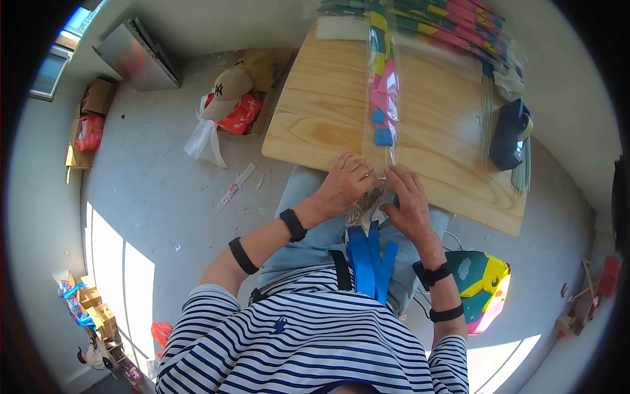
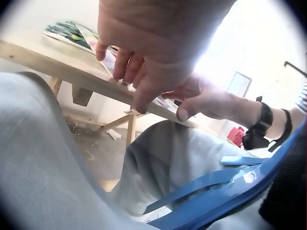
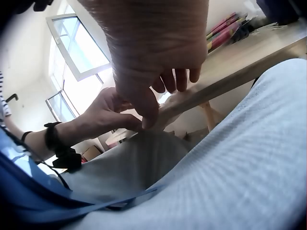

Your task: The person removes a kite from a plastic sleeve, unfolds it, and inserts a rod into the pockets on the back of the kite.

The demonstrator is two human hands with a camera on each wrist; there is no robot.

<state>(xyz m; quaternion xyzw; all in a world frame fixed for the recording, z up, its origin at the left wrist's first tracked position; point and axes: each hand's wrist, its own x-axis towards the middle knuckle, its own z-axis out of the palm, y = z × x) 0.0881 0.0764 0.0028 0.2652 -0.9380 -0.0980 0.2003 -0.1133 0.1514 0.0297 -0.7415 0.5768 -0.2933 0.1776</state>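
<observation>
A long clear plastic sleeve (image 1: 392,150) lies up the table in the head view. Inside is a folded pink, yellow and blue piece (image 1: 382,92). My left hand (image 1: 344,186) bends over the table's near edge and pinches the sleeve's near end, its fingertips partly hidden. Beside it, my right hand (image 1: 408,207) rests its fairly straight fingers on the edge by the sleeve, thumb apart from them. In the left wrist view the left hand (image 2: 153,52) arches over the edge, thumb pointing down. In the right wrist view the right hand (image 3: 158,57) hangs over the tabletop.
More sleeved colourful pieces (image 1: 446,26) are heaped at the table's (image 1: 315,111) far end. A dark blue tape dispenser (image 1: 508,134) stands at the right, by thin green sticks (image 1: 485,111). Blue straps (image 1: 369,262) lie over my lap. A printed bag (image 1: 482,285) sits on the floor at right.
</observation>
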